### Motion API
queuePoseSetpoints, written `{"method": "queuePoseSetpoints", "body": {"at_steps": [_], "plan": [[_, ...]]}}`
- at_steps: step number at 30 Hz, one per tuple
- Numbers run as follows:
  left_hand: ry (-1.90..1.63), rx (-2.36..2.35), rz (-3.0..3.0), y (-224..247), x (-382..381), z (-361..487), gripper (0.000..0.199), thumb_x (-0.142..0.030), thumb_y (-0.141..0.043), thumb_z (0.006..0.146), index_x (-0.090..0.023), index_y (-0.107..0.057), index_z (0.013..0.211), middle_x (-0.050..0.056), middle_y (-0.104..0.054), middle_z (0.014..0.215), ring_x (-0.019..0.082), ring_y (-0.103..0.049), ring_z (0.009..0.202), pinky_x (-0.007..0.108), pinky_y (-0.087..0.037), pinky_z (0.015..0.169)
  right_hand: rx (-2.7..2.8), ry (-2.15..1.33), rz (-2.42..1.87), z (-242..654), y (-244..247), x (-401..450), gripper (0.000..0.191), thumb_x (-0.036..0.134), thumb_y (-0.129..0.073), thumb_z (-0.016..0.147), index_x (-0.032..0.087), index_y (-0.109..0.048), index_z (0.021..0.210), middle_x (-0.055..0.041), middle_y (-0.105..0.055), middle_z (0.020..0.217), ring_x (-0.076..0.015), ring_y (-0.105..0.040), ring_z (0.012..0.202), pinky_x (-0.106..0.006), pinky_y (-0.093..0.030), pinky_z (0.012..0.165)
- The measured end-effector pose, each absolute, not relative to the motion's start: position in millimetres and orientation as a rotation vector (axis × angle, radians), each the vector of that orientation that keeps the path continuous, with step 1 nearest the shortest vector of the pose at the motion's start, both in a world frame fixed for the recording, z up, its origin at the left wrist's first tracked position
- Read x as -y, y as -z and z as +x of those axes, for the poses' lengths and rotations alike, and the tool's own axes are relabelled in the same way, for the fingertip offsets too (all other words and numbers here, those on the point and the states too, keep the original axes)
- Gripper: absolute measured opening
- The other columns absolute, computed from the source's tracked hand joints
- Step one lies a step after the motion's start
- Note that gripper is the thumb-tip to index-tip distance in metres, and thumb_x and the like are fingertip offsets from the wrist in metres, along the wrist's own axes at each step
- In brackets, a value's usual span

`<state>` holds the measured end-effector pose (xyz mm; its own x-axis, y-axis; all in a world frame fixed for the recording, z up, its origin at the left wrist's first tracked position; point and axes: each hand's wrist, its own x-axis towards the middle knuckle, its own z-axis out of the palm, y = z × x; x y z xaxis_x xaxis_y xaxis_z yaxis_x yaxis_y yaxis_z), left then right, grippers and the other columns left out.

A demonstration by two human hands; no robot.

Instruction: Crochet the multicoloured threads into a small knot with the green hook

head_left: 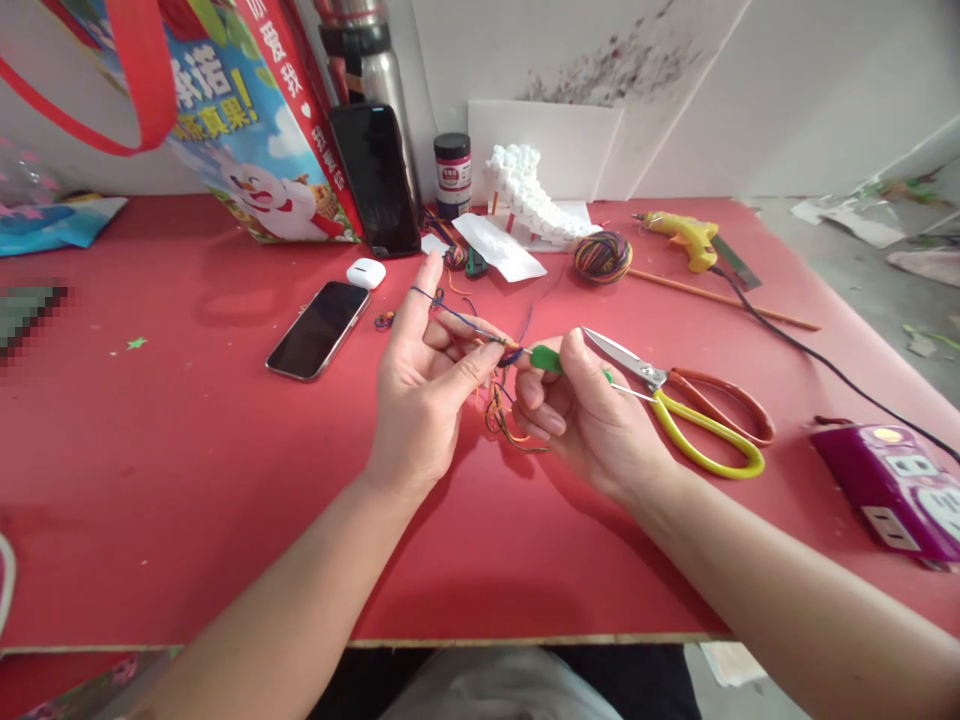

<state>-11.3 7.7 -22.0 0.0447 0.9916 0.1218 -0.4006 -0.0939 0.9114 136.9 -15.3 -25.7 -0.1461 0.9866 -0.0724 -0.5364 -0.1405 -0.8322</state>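
My left hand (424, 385) pinches a small piece of multicoloured crochet work (510, 350) between thumb and fingers. Its index finger points up, with a dark blue strand of yarn (452, 314) running over it to the work. In my right hand (574, 415) is a crochet hook with a green grip (547, 359), held between thumb and fingers. The hook's thin metal shaft reaches into the yarn at my left fingertips; its very tip is hard to make out. Loose yarn ends (499, 415) dangle below the hands.
Large scissors (709, 420) lie right of my right hand. Behind are a yarn ball (602, 258), a wooden stick (727, 298), a yellow glue gun (686, 238) and a white folded-paper model (525, 190). A phone (319, 330) lies at left; a purple box (892, 490) sits at right.
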Motion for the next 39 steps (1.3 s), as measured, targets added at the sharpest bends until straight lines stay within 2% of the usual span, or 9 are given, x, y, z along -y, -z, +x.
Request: {"method": "queuePoseSetpoints", "body": {"at_steps": [6,12,15,18,25,29,33,39], "plan": [[-1.351,-0.749,0.941,19.1,-9.0,-11.9,0.070,-0.014,-0.084,0.083,-0.034,-0.065,0.148,-0.002,-0.074,0.087,0.017,-0.074,0.089,0.029,-0.060,0.082,0.823,-1.590,-0.761,139.2,24.9,14.2,0.056,0.073,-0.083,0.086,0.020,-0.068,0.077,0.0035,-0.063,0.065,-0.0061,-0.036,0.044,-0.026,-0.040,0.045],[-1.292,-0.703,0.842,14.0,-8.2,-10.4,0.045,-0.010,-0.085,0.078,-0.026,-0.079,0.120,-0.002,-0.073,0.084,0.012,-0.063,0.071,0.026,-0.054,0.067,0.876,-1.543,-0.805,141.5,23.0,12.0,0.054,0.074,-0.081,0.087,0.022,-0.069,0.078,0.0035,-0.064,0.063,-0.0074,-0.036,0.043,-0.027,-0.040,0.045],[-1.291,-0.679,0.819,12.6,-7.0,-9.2,0.048,-0.009,-0.084,0.078,-0.027,-0.078,0.122,-0.005,-0.069,0.080,0.009,-0.053,0.062,0.026,-0.051,0.064,0.858,-1.543,-0.820,140.1,23.1,11.6,0.060,0.079,-0.077,0.087,0.022,-0.065,0.075,0.0033,-0.062,0.063,-0.0070,-0.034,0.043,-0.027,-0.040,0.044],[-1.303,-0.681,0.795,12.2,-6.8,-8.9,0.050,-0.008,-0.083,0.079,-0.028,-0.078,0.125,-0.006,-0.067,0.078,0.008,-0.050,0.060,0.027,-0.050,0.065,0.843,-1.537,-0.827,139.3,23.6,11.9,0.061,0.080,-0.077,0.086,0.021,-0.067,0.075,0.0028,-0.063,0.066,-0.0066,-0.034,0.043,-0.027,-0.041,0.044],[-1.327,-0.737,0.830,13.0,-6.9,-10.3,0.047,-0.009,-0.084,0.081,-0.029,-0.080,0.124,-0.004,-0.068,0.082,0.008,-0.051,0.061,0.028,-0.051,0.065,0.841,-1.518,-0.851,142.6,24.7,12.8,0.057,0.078,-0.078,0.087,0.021,-0.074,0.085,0.0020,-0.065,0.068,-0.0078,-0.038,0.045,-0.028,-0.042,0.045],[-1.341,-0.743,0.877,15.2,-6.7,-11.0,0.038,-0.012,-0.085,0.082,-0.027,-0.082,0.117,-0.002,-0.071,0.086,0.010,-0.061,0.070,0.030,-0.055,0.073,0.857,-1.478,-0.859,143.1,23.5,12.7,0.055,0.075,-0.080,0.087,0.021,-0.074,0.084,0.0012,-0.065,0.068,-0.0087,-0.041,0.046,-0.027,-0.042,0.045],[-1.359,-0.757,0.891,17.4,-7.7,-10.9,0.032,-0.013,-0.087,0.082,-0.026,-0.083,0.111,-0.001,-0.074,0.089,0.013,-0.067,0.078,0.030,-0.057,0.078,0.878,-1.462,-0.850,145.5,22.2,13.3,0.045,0.065,-0.088,0.085,0.021,-0.078,0.084,0.0004,-0.067,0.070,-0.0085,-0.044,0.047,-0.027,-0.043,0.046],[-1.390,-0.752,0.879,19.7,-9.6,-10.6,0.031,-0.013,-0.088,0.080,-0.027,-0.083,0.107,-0.002,-0.075,0.087,0.011,-0.064,0.073,0.027,-0.056,0.074,0.931,-1.429,-0.861,151.7,24.1,15.1,0.037,0.059,-0.086,0.090,0.022,-0.085,0.094,-0.0001,-0.068,0.073,-0.0090,-0.050,0.049,-0.028,-0.044,0.047]]}}
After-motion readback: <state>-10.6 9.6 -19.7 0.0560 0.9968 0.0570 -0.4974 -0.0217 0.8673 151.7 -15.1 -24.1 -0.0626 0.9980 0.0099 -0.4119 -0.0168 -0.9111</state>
